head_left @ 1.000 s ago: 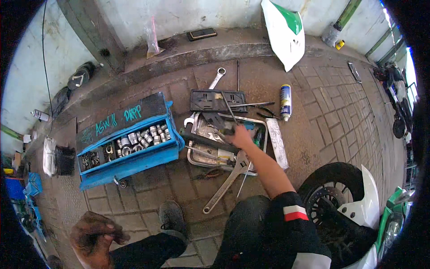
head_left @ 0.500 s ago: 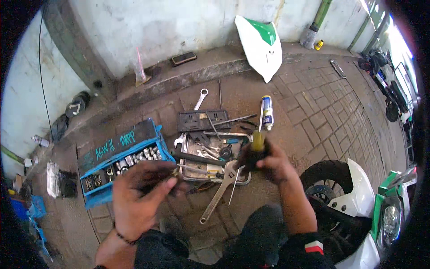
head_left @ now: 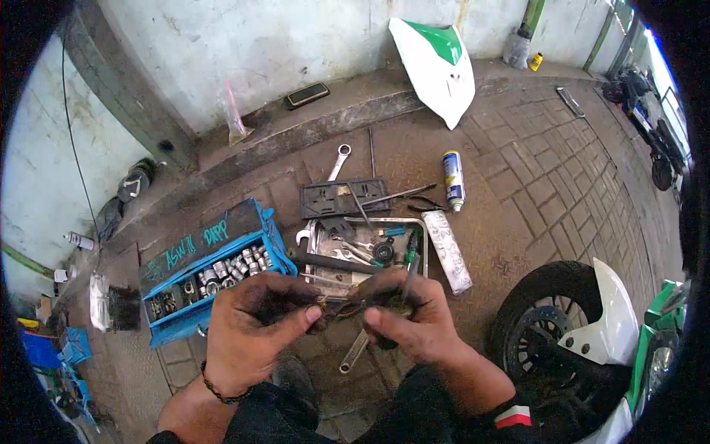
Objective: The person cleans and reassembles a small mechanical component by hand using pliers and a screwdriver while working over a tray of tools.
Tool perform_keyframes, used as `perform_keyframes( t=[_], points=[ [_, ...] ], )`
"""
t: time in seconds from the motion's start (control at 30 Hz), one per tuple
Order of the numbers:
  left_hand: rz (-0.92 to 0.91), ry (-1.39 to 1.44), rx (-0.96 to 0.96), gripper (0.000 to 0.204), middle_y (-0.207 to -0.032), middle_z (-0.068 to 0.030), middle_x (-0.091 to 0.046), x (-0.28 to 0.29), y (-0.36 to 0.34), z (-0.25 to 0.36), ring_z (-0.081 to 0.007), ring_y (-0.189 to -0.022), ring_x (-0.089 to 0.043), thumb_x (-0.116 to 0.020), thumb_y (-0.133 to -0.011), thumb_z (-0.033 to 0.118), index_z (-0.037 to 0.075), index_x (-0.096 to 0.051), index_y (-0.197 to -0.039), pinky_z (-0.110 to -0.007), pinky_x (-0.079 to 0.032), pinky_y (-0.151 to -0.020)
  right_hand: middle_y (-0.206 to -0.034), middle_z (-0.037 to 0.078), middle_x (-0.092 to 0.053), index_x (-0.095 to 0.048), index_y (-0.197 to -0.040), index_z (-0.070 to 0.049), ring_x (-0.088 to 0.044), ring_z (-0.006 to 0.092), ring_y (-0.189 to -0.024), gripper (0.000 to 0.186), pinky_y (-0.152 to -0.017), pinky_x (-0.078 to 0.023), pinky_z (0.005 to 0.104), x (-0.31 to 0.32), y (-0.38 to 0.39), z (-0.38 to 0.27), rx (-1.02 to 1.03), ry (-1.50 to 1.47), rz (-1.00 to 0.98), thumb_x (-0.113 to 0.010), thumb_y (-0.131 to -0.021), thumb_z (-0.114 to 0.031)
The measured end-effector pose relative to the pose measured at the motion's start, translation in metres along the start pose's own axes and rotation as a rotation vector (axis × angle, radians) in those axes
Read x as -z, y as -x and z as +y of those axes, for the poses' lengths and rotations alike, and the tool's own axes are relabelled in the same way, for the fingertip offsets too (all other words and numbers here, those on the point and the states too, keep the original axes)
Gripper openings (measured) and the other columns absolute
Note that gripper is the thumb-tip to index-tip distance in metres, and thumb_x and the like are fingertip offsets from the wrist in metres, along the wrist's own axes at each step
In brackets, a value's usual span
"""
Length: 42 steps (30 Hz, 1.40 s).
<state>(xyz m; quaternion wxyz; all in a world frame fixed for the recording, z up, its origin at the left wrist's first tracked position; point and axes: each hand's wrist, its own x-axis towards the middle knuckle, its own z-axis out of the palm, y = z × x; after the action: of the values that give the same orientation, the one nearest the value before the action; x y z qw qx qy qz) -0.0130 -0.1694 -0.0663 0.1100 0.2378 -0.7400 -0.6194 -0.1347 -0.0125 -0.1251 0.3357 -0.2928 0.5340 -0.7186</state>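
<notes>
My left hand is closed in a pinch, thumb against blackened fingertips, on something small that I cannot make out. Close beside it, nearly fingertip to fingertip, my right hand is closed too. Something small and dark shows at its fingertips, and a blurred slim shaft crosses its fingers; I cannot tell what either is. Below the hands lies a large wrench, mostly covered by them. Just beyond them is a metal tray with spanners and other small parts. A dark bar lies across its left side.
A blue toolbox full of sockets stands at left. Behind the tray lie a black plastic plate, a ring spanner and a spray can. A whitish strip lies right of it. A motorcycle wheel is near right.
My right hand has moved left and nearer to my left hand. The yellow-handled tool it held upright no longer shows clearly. The whitish strip beside the tray is now in view.
</notes>
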Motion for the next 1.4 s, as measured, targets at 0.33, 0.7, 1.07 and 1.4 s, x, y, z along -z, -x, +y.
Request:
perform_keyframes(
  t=[0.33, 0.7, 1.07, 1.4],
  points=[
    [-0.088, -0.858, -0.891, 0.034, -0.095, -0.008, -0.066, -0.006, 0.009, -0.006, -0.0243, -0.077, -0.065, -0.071, -0.066, 0.004, 0.007, -0.065, -0.098, -0.032, -0.052, -0.064, -0.091, 0.008, -0.067, -0.062, -0.099, 0.0, -0.059, 0.0111, -0.084, 0.024, -0.075, -0.048, 0.0289, -0.004, 0.008, -0.007, -0.125, 0.117, -0.084, -0.069, -0.082, -0.016],
    [-0.04, -0.544, -0.647, 0.029, -0.091, -0.0061, -0.067, -0.016, 0.012, 0.0, -0.0185, -0.08, -0.066, -0.076, -0.065, 0.003, 0.01, -0.067, -0.091, -0.029, -0.053, -0.066, -0.087, 0.008, -0.062, -0.06, -0.093, 0.001, -0.058, 0.0153, -0.081, 0.015, -0.072, -0.046, 0.0292, 0.002, 0.017, -0.009, 0.165, 0.259, -0.089, -0.067, -0.082, -0.007],
    [-0.041, -0.51, -0.535, 0.024, -0.088, -0.0058, -0.068, -0.015, 0.015, 0.007, -0.0192, -0.079, -0.066, -0.078, -0.064, 0.004, 0.01, -0.068, -0.085, -0.028, -0.052, -0.066, -0.085, 0.012, -0.062, -0.06, -0.091, 0.0, -0.06, 0.023, -0.079, 0.014, -0.072, -0.046, 0.0335, 0.003, 0.011, -0.011, 0.186, 0.199, -0.17, -0.064, -0.083, -0.01],
    [-0.036, -0.505, -0.514, 0.026, -0.084, -0.0052, -0.067, -0.014, 0.012, 0.001, -0.0183, -0.075, -0.066, -0.079, -0.063, 0.004, 0.01, -0.067, -0.085, -0.028, -0.051, -0.063, -0.079, 0.013, -0.063, -0.06, -0.093, 0.0, -0.061, 0.0203, -0.075, 0.015, -0.068, -0.046, 0.0333, 0.008, 0.01, -0.015, 0.039, 0.135, -0.193, -0.062, -0.085, -0.013]
  ],
)
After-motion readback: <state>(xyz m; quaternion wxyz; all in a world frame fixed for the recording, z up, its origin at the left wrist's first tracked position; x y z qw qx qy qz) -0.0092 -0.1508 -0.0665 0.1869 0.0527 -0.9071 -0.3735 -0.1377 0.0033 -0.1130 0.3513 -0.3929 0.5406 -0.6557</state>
